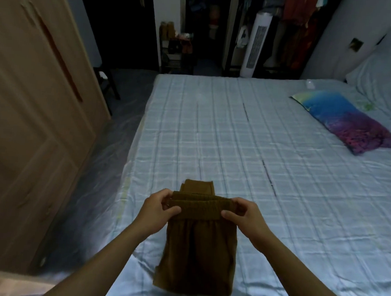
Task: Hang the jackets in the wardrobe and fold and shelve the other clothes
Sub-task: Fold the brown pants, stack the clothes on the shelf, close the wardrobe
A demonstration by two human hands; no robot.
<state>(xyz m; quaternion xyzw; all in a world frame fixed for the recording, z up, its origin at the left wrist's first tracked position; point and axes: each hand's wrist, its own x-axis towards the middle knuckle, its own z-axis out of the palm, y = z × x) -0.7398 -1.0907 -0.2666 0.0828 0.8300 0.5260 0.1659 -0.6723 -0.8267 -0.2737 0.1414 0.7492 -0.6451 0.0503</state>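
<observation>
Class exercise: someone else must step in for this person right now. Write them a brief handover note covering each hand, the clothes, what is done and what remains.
Left hand: pinching the left end of the brown trousers' waistband.
Right hand: pinching the right end.
The trousers are partly folded, lower part resting on the bed near its front edge.
Done: trousers folded lengthwise, it seems.
Left: finish the fold and shelve them, probably in the wooden wardrobe to the left. No other loose clothes show on the bed.

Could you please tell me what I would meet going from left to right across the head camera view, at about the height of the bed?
Wooden wardrobe door → left hand → brown trousers → right hand → colourful pillow, all but the door over the checked bed sheet.
</observation>
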